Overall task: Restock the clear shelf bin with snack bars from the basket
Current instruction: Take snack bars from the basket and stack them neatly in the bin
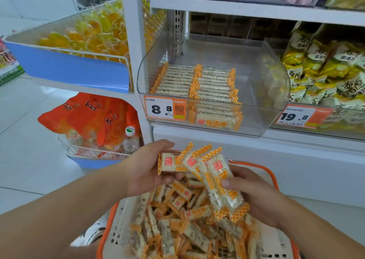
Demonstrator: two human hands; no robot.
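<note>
A basket (107,230) with an orange rim sits low in front of me, heaped with several snack bars (183,225) in clear wrappers with orange checkered ends. Above it, my left hand (147,168) holds a bar (167,163) flat between thumb and fingers. My right hand (254,194) grips a fanned bunch of bars (219,179), which lean up and to the left. The clear shelf bin (272,92) stands on the shelf above; two neat rows of bars (194,82) fill its left part, and its right part is bare.
An orange price tag (165,108) reading 8.8 sticks to the bin's front. Yellow-green snack packs (324,73) fill the neighbouring bin on the right. To the left, wire bins hold orange-slice candy (88,33) and orange bags with a water bottle (130,140). White tiled floor lies on the left.
</note>
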